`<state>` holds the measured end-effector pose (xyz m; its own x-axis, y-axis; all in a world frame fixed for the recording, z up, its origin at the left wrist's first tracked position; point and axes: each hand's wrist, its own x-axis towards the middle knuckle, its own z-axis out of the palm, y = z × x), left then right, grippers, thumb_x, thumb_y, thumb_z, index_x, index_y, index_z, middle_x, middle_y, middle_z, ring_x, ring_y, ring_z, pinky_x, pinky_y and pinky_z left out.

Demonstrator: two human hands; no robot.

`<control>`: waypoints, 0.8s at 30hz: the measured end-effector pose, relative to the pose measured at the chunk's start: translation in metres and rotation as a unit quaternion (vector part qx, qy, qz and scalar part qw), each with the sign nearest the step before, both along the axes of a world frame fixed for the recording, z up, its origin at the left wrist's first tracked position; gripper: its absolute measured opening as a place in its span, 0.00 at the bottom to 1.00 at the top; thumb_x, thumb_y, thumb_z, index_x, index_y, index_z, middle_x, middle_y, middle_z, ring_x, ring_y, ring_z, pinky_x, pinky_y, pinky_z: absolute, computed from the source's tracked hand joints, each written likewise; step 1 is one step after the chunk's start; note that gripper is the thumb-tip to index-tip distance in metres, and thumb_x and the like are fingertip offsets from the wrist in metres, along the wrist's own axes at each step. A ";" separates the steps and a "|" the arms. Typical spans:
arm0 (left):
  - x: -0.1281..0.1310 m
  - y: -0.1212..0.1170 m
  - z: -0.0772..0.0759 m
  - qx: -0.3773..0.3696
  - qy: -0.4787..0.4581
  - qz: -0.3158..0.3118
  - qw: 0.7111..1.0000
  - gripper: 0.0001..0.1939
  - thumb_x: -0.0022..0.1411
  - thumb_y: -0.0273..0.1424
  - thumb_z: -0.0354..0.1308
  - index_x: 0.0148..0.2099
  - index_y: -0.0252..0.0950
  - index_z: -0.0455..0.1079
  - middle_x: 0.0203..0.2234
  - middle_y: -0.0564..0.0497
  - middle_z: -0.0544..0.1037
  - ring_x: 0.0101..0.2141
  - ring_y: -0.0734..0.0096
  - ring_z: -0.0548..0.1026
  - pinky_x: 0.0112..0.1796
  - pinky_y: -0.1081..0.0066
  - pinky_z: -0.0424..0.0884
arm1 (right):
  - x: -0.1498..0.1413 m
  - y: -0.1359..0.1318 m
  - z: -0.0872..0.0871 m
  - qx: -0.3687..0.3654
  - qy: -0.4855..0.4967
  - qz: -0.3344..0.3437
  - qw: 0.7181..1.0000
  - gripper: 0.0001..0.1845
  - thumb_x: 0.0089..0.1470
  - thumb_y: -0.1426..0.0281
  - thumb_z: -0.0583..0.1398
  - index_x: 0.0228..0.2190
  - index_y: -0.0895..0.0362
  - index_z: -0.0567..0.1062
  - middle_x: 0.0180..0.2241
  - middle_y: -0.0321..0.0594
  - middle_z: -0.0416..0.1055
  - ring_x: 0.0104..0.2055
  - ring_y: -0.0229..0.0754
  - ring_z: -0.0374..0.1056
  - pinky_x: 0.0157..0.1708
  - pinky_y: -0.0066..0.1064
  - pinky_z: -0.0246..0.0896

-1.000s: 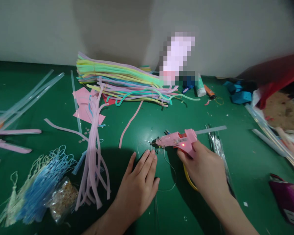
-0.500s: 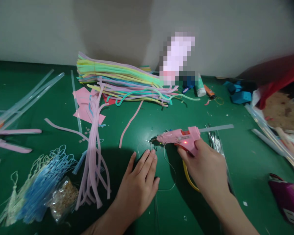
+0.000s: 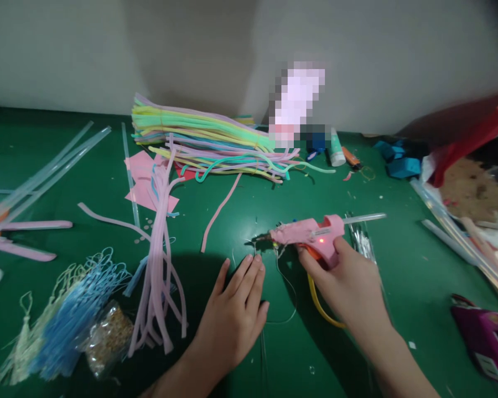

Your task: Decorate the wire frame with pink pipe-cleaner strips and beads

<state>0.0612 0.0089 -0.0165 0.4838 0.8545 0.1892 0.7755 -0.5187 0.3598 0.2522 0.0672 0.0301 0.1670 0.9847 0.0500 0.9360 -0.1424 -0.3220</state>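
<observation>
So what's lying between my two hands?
In the head view, between your left hand and right hand, a thin pale cord curves over the green table, with a curved yellow piece beside the right hand.

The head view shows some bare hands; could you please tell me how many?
2: the left hand, palm down at the near middle of the green tabletop, and the right hand, gripping the pink hot glue gun. No others show.

The pistol-shaped plastic glue gun point(image 3: 305, 234) is coloured pink; the long fuzzy-stem bundle point(image 3: 203, 126) is striped green, yellow and lilac.
</observation>
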 end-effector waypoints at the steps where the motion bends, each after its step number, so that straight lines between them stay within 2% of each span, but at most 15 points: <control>1: 0.000 0.000 0.000 0.004 0.001 0.000 1.000 0.23 0.70 0.32 0.48 0.63 0.28 0.61 0.63 0.46 0.65 0.64 0.63 0.60 0.66 0.58 0.38 | -0.001 0.003 0.002 -0.011 0.030 -0.011 0.999 0.20 0.51 0.51 0.57 0.21 0.51 0.60 0.13 0.30 0.59 0.14 0.37 0.53 0.18 0.28 0.45; 4: -0.001 0.000 0.000 0.016 0.010 -0.001 1.000 0.23 0.70 0.30 0.47 0.63 0.28 0.62 0.63 0.46 0.66 0.63 0.63 0.60 0.66 0.58 0.40 | 0.002 0.012 0.005 -0.017 0.071 -0.025 0.997 0.21 0.48 0.48 0.58 0.22 0.52 0.62 0.13 0.30 0.60 0.14 0.37 0.54 0.17 0.28 0.46; 9: -0.003 0.002 0.001 0.015 0.030 -0.008 0.999 0.24 0.71 0.32 0.46 0.66 0.32 0.58 0.63 0.47 0.66 0.63 0.63 0.61 0.64 0.58 0.45 | 0.020 0.027 0.003 0.011 0.020 -0.062 0.998 0.20 0.47 0.51 0.59 0.22 0.52 0.59 0.15 0.30 0.59 0.16 0.36 0.54 0.19 0.29 0.46; 14: -0.006 0.002 0.003 -0.005 0.026 -0.020 0.999 0.25 0.71 0.37 0.46 0.66 0.32 0.58 0.63 0.45 0.65 0.63 0.60 0.61 0.62 0.55 0.52 | 0.036 0.036 0.001 0.029 -0.025 -0.022 0.999 0.20 0.51 0.54 0.56 0.19 0.52 0.57 0.18 0.32 0.58 0.20 0.37 0.53 0.23 0.30 0.46; 17: -0.008 0.002 0.004 -0.017 0.020 -0.029 0.999 0.28 0.70 0.38 0.47 0.67 0.30 0.56 0.64 0.43 0.63 0.64 0.58 0.60 0.61 0.53 0.55 | 0.045 0.042 -0.003 0.028 -0.079 -0.003 0.996 0.19 0.52 0.55 0.55 0.18 0.53 0.61 0.20 0.37 0.61 0.24 0.41 0.58 0.25 0.31 0.48; 21: -0.010 0.001 0.005 -0.014 0.017 -0.042 0.999 0.30 0.69 0.39 0.48 0.67 0.29 0.54 0.65 0.41 0.62 0.64 0.56 0.58 0.61 0.51 0.55 | 0.054 0.057 -0.009 -0.042 -0.164 -0.018 0.985 0.21 0.56 0.56 0.54 0.22 0.58 0.72 0.21 0.45 0.69 0.30 0.48 0.65 0.28 0.33 0.52; 24: -0.010 -0.001 0.009 0.015 0.014 -0.055 0.998 0.29 0.68 0.37 0.50 0.66 0.28 0.55 0.63 0.41 0.64 0.64 0.55 0.59 0.61 0.51 0.56 | 0.054 0.070 -0.011 -0.064 -0.181 -0.038 0.981 0.24 0.58 0.57 0.54 0.26 0.64 0.78 0.25 0.55 0.74 0.32 0.52 0.69 0.29 0.35 0.53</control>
